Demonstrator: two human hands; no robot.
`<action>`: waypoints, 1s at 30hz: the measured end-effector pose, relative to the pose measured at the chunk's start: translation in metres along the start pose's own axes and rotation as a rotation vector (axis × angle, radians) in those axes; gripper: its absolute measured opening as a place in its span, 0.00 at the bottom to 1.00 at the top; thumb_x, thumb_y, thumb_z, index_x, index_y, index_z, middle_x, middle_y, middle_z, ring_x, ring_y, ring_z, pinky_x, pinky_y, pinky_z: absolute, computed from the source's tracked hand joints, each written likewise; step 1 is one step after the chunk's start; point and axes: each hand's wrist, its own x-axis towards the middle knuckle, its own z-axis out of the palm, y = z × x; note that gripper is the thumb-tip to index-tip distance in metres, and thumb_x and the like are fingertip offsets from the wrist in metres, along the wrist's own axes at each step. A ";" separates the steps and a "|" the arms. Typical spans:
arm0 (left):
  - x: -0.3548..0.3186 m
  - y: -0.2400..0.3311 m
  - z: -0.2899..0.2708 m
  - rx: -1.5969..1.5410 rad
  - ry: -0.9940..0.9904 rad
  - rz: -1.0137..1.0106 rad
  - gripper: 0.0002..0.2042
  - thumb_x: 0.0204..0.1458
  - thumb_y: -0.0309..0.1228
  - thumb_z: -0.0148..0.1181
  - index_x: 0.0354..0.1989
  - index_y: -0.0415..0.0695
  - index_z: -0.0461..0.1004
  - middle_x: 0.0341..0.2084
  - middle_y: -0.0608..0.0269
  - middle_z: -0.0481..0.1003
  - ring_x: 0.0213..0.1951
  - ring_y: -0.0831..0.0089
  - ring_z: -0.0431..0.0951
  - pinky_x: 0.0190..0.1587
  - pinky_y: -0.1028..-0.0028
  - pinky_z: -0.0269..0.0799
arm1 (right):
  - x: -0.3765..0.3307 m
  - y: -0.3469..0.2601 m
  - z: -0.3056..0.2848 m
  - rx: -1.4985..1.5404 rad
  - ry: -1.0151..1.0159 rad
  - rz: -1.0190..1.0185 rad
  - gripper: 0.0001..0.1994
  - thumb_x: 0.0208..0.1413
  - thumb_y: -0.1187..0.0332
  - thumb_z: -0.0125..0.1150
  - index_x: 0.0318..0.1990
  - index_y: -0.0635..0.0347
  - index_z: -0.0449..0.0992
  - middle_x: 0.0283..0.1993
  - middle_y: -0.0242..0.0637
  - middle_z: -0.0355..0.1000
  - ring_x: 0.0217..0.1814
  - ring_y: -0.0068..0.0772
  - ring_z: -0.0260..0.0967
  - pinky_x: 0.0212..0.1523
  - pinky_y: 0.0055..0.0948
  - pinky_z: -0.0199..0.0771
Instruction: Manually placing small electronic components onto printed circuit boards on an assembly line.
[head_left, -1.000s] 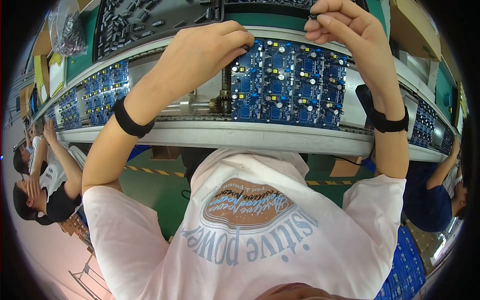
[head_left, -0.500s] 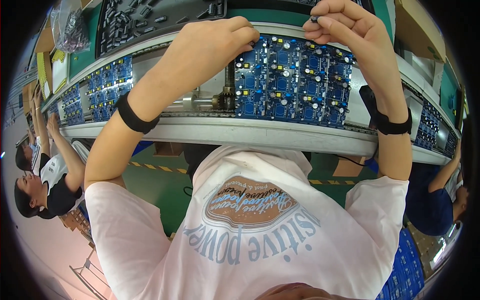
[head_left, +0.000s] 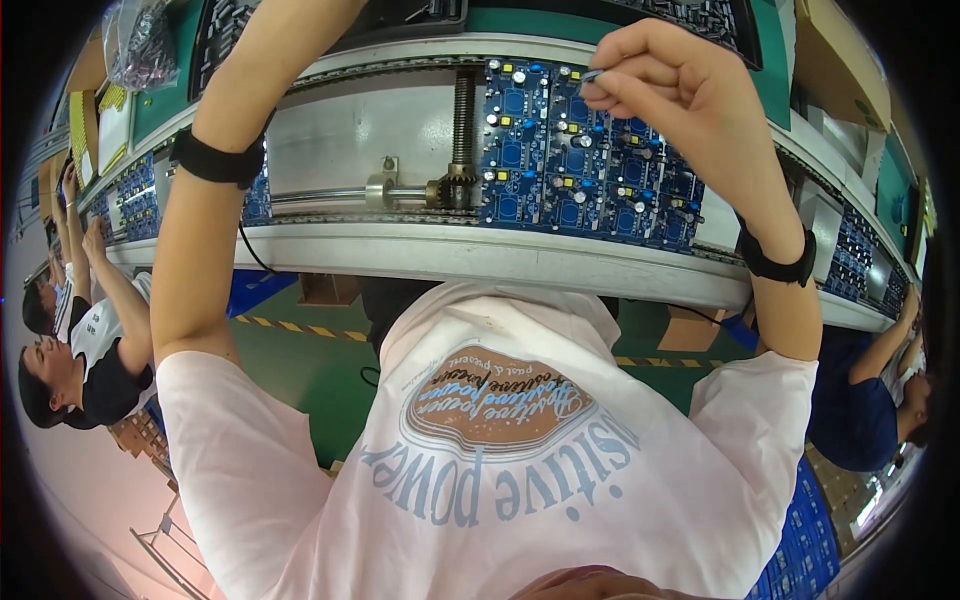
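Observation:
A blue circuit board panel (head_left: pixel 512 205) lies on the conveyor in front of me, set with white round parts, yellow blocks and small blue discs. Above its far middle, my right hand (head_left: pixel 665 80) is closed, with thumb and fingertips pinching a small dark cylindrical capacitor (head_left: pixel 592 76). Whether that capacitor touches the board I cannot tell. My left forearm (head_left: pixel 270 75) reaches up past the far rail toward the black trays, and the hand itself is beyond the upper edge. Black bands (head_left: pixel 218 160) circle both arms.
Black trays (head_left: pixel 460 22) with loose dark cylindrical parts stand beyond the conveyor rail (head_left: pixel 420 245). A metal shaft with gears (head_left: pixel 440 192) crosses the conveyor beside the panel. More boards (head_left: pixel 852 240) lie to both sides. At far left is a bag of parts (head_left: pixel 142 50). Other people (head_left: pixel 75 370) work on both sides.
My left hand has left the board's far left corner and gone up out of view. My right hand has moved left and nearer over the board, still pinching the capacitor.

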 end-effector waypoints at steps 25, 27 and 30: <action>-0.035 0.066 -0.025 -1.373 -0.167 -0.532 0.09 0.66 0.25 0.59 0.49 0.34 0.78 0.31 0.66 0.79 0.31 0.83 0.78 0.35 0.83 0.75 | 0.006 0.007 0.030 -0.675 -0.107 -0.274 0.05 0.54 0.74 0.68 0.37 0.60 0.80 0.31 0.36 0.71 0.33 0.39 0.73 0.36 0.36 0.72; -0.036 0.068 -0.023 -1.436 -0.181 -0.561 0.09 0.66 0.26 0.58 0.50 0.34 0.78 0.31 0.65 0.80 0.30 0.82 0.79 0.34 0.82 0.76 | 0.005 0.008 0.031 -0.695 -0.081 -0.302 0.05 0.54 0.74 0.68 0.38 0.60 0.80 0.31 0.36 0.71 0.33 0.39 0.73 0.36 0.36 0.72; -0.041 0.068 -0.019 -1.518 -0.208 -0.590 0.11 0.67 0.26 0.58 0.52 0.34 0.77 0.32 0.63 0.81 0.30 0.81 0.80 0.34 0.82 0.78 | 0.004 0.007 0.031 -0.710 -0.086 -0.319 0.05 0.54 0.74 0.68 0.38 0.59 0.80 0.31 0.36 0.70 0.33 0.38 0.73 0.35 0.36 0.72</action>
